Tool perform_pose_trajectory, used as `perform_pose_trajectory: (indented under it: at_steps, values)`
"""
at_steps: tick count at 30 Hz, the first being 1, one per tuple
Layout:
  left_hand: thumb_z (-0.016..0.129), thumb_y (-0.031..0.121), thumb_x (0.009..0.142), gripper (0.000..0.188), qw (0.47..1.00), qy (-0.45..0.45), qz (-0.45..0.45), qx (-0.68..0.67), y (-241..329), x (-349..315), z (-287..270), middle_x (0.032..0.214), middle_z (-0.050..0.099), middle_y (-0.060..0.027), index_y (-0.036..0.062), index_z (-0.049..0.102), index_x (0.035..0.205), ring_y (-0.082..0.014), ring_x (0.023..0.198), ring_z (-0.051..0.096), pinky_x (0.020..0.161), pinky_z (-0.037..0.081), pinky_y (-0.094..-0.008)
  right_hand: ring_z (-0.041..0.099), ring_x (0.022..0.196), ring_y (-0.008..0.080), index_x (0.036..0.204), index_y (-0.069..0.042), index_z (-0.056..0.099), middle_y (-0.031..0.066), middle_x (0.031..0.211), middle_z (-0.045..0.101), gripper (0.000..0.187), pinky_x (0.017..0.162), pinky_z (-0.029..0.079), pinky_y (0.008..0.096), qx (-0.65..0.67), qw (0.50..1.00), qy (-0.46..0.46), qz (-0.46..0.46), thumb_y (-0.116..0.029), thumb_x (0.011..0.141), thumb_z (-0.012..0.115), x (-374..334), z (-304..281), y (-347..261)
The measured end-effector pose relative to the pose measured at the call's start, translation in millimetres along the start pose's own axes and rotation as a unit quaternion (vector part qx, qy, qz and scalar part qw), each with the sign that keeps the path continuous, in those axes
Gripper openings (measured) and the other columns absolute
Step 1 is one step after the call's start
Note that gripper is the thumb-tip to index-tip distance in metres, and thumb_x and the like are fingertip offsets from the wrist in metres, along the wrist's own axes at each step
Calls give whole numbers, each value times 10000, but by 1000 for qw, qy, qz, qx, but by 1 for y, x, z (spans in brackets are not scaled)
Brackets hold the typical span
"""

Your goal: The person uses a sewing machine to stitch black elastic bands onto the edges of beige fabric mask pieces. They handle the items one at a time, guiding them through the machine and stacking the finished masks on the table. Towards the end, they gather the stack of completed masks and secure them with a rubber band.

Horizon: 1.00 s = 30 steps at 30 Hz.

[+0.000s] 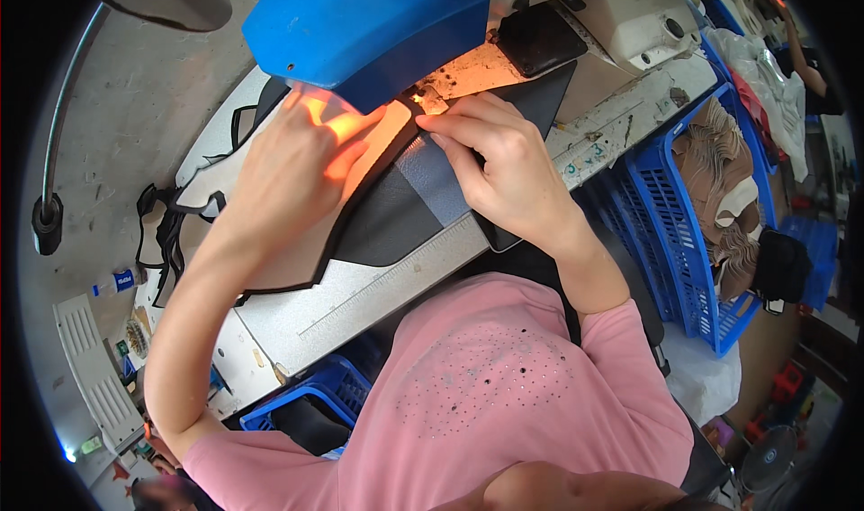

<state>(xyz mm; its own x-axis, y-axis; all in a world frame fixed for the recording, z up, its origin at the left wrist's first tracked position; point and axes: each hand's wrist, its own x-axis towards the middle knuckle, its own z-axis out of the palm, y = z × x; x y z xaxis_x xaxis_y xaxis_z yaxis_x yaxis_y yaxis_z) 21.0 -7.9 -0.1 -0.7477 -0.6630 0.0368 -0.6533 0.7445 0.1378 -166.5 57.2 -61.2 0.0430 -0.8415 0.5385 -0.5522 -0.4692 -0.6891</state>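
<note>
Below the blue machine head, my left hand lies on a beige-backed, dark-edged panel, its fingers stretched toward the lit working spot. My right hand is closed in a pinch at the panel's far end, thumb and forefinger on its dark edge close to the machine. A black leather-like piece lies partly under the panel, with a grey-blue patch between my hands. Orange light falls on my left fingers. The exact contact point under the machine head is hidden.
A metal plate with a ruler scale forms the table's near edge. More black-edged cut pieces lie at the left. Blue crates stand at the right, one holding stacked brown pieces. Another blue basket sits below the table.
</note>
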Motion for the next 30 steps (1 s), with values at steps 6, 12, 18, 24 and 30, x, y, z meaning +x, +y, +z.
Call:
perform_pose_trajectory:
  at_steps: [6, 12, 18, 24, 30]
  values:
    - [583, 74, 787, 217, 1000, -6, 7, 1, -14, -1, -6, 1013, 570, -162, 41, 649, 991, -339, 989, 493, 808, 442, -389, 567, 703, 248, 876, 16, 655, 108, 747, 594, 147, 640, 455, 320, -13, 1000, 10, -7, 37, 740, 603, -3, -7, -1]
    - [551, 113, 818, 287, 999, -8, -42, 20, 23, -9, -2, 1057, 530, -230, -5, 585, 1077, -385, 976, 483, 799, 441, -428, 564, 783, 245, 864, -1, 653, 90, 792, 598, 127, 716, 428, 352, 1, 1000, -6, 13, -27, 761, 582, -5, -8, -1]
    - [575, 190, 806, 401, 996, -28, -70, 47, 45, -13, -1, 1004, 518, -289, -53, 509, 1117, -376, 916, 517, 806, 439, -435, 554, 785, 226, 868, -18, 665, 70, 800, 595, 142, 729, 410, 339, -17, 998, -67, -5, -53, 749, 597, -6, -14, -6]
    - [603, 249, 784, 385, 996, -37, -62, 52, 38, -2, 0, 1057, 527, -243, -25, 569, 1054, -377, 943, 504, 830, 439, -426, 552, 780, 259, 862, 28, 649, 105, 744, 565, 172, 732, 424, 365, 2, 999, -47, -21, -18, 714, 573, -5, -5, 1]
    - [636, 302, 772, 314, 996, 39, -75, 39, -4, 5, 16, 1032, 572, -193, 12, 651, 893, -330, 984, 508, 843, 437, -403, 549, 746, 268, 840, 27, 642, 109, 726, 557, 140, 695, 431, 361, -7, 998, -48, -35, -11, 719, 582, 4, 2, 3]
